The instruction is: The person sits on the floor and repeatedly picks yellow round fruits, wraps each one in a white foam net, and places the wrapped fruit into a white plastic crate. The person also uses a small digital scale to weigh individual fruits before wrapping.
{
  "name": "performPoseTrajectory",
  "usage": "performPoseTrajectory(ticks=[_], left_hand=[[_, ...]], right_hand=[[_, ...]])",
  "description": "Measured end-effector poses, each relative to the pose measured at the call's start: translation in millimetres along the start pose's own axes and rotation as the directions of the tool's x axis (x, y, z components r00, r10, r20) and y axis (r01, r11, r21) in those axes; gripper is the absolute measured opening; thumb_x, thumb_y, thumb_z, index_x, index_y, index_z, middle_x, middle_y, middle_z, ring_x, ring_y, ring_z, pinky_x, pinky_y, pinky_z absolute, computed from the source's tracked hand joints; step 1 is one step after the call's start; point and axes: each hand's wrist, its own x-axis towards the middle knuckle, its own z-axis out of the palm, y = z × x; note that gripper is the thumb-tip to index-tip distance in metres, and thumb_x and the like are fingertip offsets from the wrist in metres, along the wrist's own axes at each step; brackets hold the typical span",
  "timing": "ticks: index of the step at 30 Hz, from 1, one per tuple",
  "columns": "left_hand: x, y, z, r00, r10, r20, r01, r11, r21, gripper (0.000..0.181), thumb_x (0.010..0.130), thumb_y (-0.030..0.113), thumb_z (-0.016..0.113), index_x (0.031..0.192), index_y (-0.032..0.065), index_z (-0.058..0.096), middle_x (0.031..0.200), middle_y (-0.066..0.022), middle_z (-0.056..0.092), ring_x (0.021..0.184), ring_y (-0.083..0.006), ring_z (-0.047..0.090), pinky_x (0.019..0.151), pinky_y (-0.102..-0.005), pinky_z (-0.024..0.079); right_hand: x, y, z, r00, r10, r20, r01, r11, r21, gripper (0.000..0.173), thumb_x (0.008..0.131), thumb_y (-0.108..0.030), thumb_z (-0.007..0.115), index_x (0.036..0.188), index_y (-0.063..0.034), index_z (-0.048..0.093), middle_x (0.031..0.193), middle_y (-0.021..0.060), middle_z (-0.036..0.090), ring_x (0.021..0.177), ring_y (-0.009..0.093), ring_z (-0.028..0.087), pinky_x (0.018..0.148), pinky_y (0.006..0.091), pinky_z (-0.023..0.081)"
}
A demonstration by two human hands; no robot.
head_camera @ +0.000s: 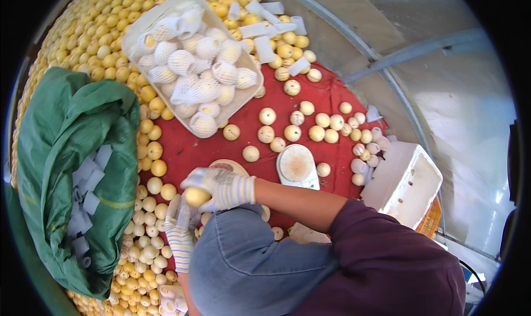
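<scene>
Both my hands wear pale knit gloves with striped cuffs. My right hand (222, 187) is closed around a yellow round fruit (197, 196), which looks like a small melon. Just below and to the left, my left hand (181, 218) is raised close to the same fruit; whether it grips anything is not clear. Beyond my right hand lies a round pale object (236, 166), partly covered by the glove. A white kitchen scale (297, 163) with a bare round pan rests on the red cloth (195, 150), right of my hands. Loose pale fruits (251, 153) lie about it.
A white tub (249, 100) holds fruits in foam net sleeves. The green woven sack (45, 150) at left contains empty foam sleeves (90, 179). Heaped yellow fruits (99, 29) fill the far left, with more sleeves (264, 49) atop. A white foam box (390, 179) stands right.
</scene>
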Motion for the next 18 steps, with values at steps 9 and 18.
performPoseTrajectory(ticks=[9, 18], left_hand=[[-21.6, -9.6, -26.3, 0.993, -0.056, -0.108, 0.055, 0.998, -0.012, 0.052, 0.092, 0.022, 0.068, 0.136, 0.0016, 0.052, 0.125, -0.0103, 0.061, 0.109, -0.0216, 0.060, 0.083, -0.0348, 0.052], [-83.8, -36.0, -88.0, 0.959, -0.099, -0.265, 0.111, 0.993, 0.028, 0.052, 0.092, 0.023, 0.067, 0.136, 0.0015, 0.051, 0.126, -0.0113, 0.060, 0.110, -0.0228, 0.060, 0.085, -0.0361, 0.052]], right_hand=[[-209.6, 126.8, -50.0, 0.719, 0.360, -0.594, -0.603, 0.749, -0.276, 0.058, 0.073, -0.020, 0.077, 0.125, -0.0045, 0.057, 0.120, 0.0194, 0.061, 0.113, 0.038, 0.057, 0.099, 0.0448, 0.046], [-254.6, 161.6, -25.8, 0.682, 0.489, -0.545, -0.728, 0.530, -0.435, 0.074, 0.077, -0.032, 0.073, 0.141, -0.0088, 0.043, 0.139, 0.0153, 0.049, 0.128, 0.033, 0.047, 0.108, 0.0458, 0.035]])
